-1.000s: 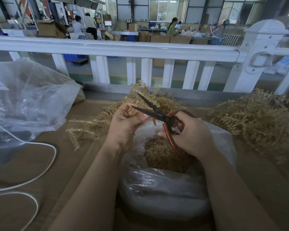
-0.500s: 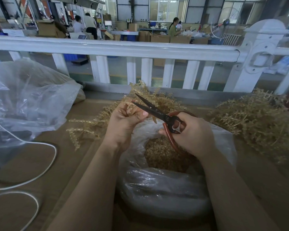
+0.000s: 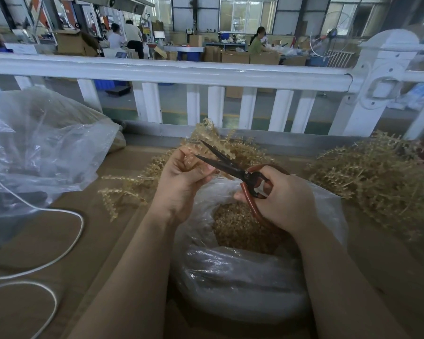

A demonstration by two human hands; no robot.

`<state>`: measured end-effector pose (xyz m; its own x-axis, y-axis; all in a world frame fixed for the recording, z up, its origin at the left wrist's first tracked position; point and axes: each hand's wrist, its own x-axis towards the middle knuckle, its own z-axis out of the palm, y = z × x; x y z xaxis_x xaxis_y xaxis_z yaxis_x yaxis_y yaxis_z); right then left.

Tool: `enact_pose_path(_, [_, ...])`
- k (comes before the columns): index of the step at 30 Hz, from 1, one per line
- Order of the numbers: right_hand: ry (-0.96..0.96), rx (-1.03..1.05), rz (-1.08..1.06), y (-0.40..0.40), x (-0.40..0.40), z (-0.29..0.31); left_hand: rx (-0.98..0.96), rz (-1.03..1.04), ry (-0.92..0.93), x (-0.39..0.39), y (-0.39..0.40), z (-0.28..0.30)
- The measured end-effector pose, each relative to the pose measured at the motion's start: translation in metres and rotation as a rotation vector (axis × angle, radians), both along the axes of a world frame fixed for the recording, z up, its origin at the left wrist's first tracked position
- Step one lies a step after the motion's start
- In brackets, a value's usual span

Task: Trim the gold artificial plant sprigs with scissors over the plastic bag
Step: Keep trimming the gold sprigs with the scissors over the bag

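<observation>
My left hand [image 3: 181, 184] pinches a gold plastic sprig [image 3: 203, 135] that fans up and away above its fingers. My right hand [image 3: 279, 196] grips the red-brown handles of black-bladed scissors [image 3: 225, 165]. The blades stand apart, their tips at the sprig just above my left fingers. Below both hands sits a clear plastic bag [image 3: 242, 275], its mouth open and gold trimmings [image 3: 233, 223] piled inside.
More gold sprigs [image 3: 125, 189] lie on the brown table left of the bag. A big heap of sprigs [image 3: 377, 177] fills the right. A large crumpled clear bag [image 3: 39, 148] and a white cable [image 3: 59, 245] lie at left. A white railing [image 3: 181, 72] runs behind.
The scissors shifted slightly up and left toward the sprig, and the blades stay apart. My left hand keeps its hold with small finger shifts.
</observation>
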<state>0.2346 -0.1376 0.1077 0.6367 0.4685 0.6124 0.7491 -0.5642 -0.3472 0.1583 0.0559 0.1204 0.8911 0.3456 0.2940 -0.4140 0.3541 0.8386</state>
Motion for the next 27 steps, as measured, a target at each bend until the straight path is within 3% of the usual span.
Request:
enact_pose_path(12, [0.009, -0.017, -0.031, 0.001, 0.0032, -0.0036, 0.107, 0.029, -0.041, -0.0025, -0.0035, 0.0019])
enact_pose_path(27, [0.024, -0.011, -0.035, 0.0, 0.002, -0.0037, -0.014, 0.053, 0.041, -0.001, -0.0016, 0.0])
